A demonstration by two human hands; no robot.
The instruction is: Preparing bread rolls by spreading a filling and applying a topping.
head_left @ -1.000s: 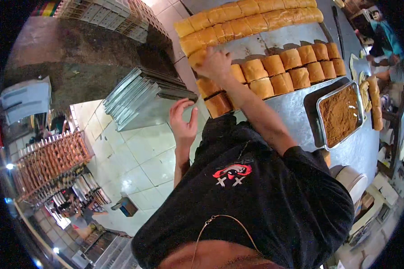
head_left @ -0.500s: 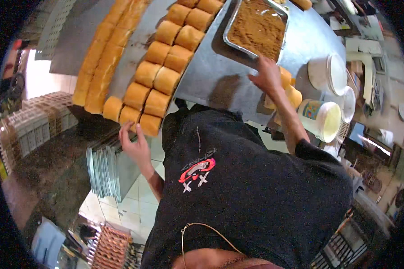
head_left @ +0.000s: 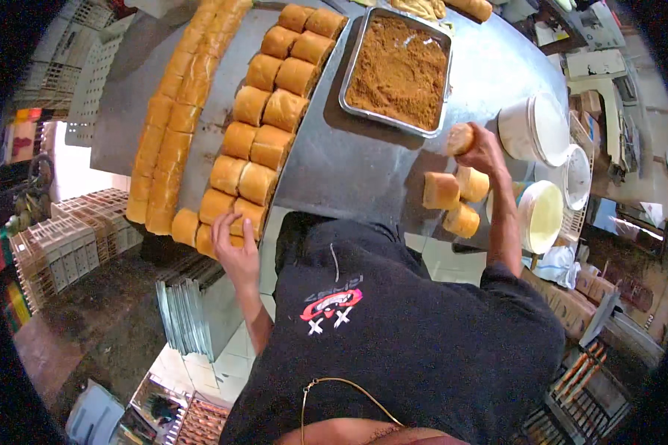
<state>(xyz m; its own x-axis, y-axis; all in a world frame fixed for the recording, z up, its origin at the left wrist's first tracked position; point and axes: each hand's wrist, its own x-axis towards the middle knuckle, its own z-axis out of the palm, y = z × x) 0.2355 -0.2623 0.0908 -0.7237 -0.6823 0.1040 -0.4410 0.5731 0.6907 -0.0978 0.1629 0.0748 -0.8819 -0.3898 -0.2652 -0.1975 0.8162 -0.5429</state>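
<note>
On the metal table [head_left: 341, 167], a double row of buns [head_left: 285, 110] lies left of a crumb tray [head_left: 390, 121], my left hand [head_left: 237, 256], fingers parted, at the row's near end, my right hand [head_left: 485, 153] gripping one bun [head_left: 459, 139] beside the tray

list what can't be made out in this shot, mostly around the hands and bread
- Head view: the palm side of the bread piece, hidden by the right hand.
- Head view: whether the left hand grips or only touches the rolls; its fingers hide the contact.
- Head view: far ends of the long bread rows, cut off by the upper edge.
</note>
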